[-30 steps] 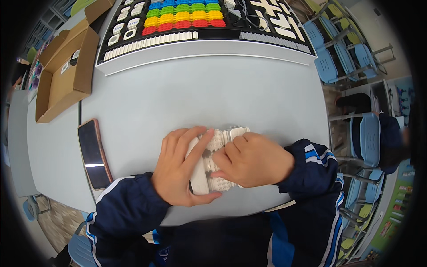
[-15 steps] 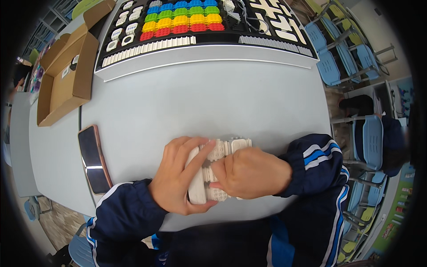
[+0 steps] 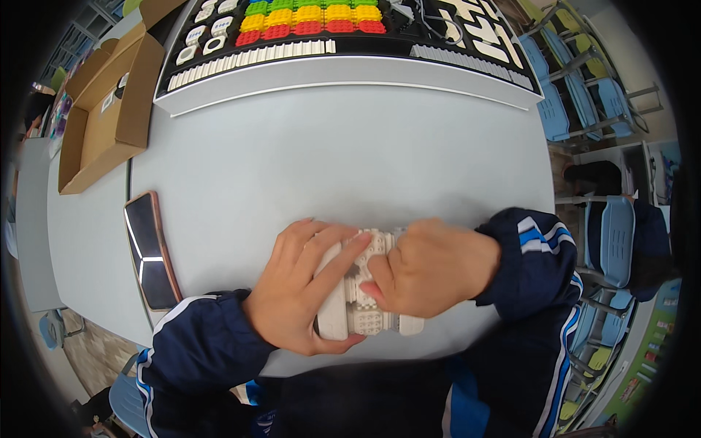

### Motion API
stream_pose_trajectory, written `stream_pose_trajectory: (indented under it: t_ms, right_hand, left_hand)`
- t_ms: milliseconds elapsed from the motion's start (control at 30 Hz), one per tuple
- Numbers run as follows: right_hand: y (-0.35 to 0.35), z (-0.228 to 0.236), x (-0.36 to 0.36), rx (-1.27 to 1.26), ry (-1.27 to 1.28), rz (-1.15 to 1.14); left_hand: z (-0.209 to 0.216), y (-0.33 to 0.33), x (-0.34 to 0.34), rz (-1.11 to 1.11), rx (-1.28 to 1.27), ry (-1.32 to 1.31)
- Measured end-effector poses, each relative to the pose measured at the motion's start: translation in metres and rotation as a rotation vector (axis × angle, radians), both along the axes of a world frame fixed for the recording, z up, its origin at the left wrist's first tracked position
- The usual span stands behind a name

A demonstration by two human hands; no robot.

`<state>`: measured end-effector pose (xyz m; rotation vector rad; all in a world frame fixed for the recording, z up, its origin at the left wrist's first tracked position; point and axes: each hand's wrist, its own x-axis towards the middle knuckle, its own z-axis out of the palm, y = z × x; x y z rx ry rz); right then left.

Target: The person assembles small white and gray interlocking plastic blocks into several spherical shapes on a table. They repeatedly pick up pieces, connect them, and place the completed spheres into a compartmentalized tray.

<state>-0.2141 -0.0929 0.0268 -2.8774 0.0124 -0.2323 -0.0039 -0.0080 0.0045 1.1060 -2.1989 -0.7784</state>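
Close to the table's front edge, a white assembly of studded building blocks point(image 3: 368, 323) is between my two hands. My left hand point(image 3: 296, 288) wraps round its left side, where a long smooth white piece point(image 3: 334, 315) shows, with fingers over the far end and thumb at the near end. My right hand point(image 3: 438, 270) is closed over the assembly's right part, its thumb pressed against the middle. The right fingers hide whatever they pinch. A smooth white end point(image 3: 411, 325) sticks out below that hand.
A white kit tray point(image 3: 350, 77) of coloured blocks, grey and white strips and a cable spans the far side. An open cardboard box point(image 3: 102, 139) stands at far left. A phone point(image 3: 152, 252) lies left of my left hand. Blue chairs point(image 3: 610, 241) and a seated person are at right.
The assembly and both hands have shifted slightly right in the picture. The tray sits higher in view. My right hand has turned a little, uncovering more of the assembly's near end.
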Motion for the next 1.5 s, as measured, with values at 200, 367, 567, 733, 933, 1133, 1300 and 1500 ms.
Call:
stream_pose_trajectory:
  t_ms: [200,367,567,733,933,1133,1300,1500]
  right_hand:
    - [0.0,0.005,-0.006,0.054,0.069,-0.086]
    - [-0.019,0.007,-0.006,0.138,0.024,-0.268]
    - [-0.059,-0.028,-0.023,0.111,-0.247,-0.636]
    - [-0.057,-0.042,-0.026,-0.09,-0.255,-0.605]
    - [-0.047,-0.038,-0.026,0.036,-0.225,-0.716]
    - [0.004,-0.001,-0.008,0.458,-0.165,-0.89]
    - [0.022,-0.003,0.003,0.385,-0.083,-0.886]
    - [0.033,-0.011,0.017,-0.182,0.129,-0.803]
  left_hand:
    - [0.001,0.001,-0.003,0.024,0.004,0.025]
    - [-0.006,0.006,0.001,0.079,0.006,0.052]
    - [-0.01,0.006,0.008,0.169,-0.009,0.061]
    - [-0.011,0.007,0.009,0.22,-0.018,0.058]
    - [-0.013,0.009,0.009,0.255,-0.041,0.038]
    - [-0.012,0.011,0.009,0.278,-0.059,0.058]
    - [-0.013,0.01,0.006,0.284,-0.073,0.047]
    - [-0.015,0.011,0.002,0.295,-0.098,-0.021]
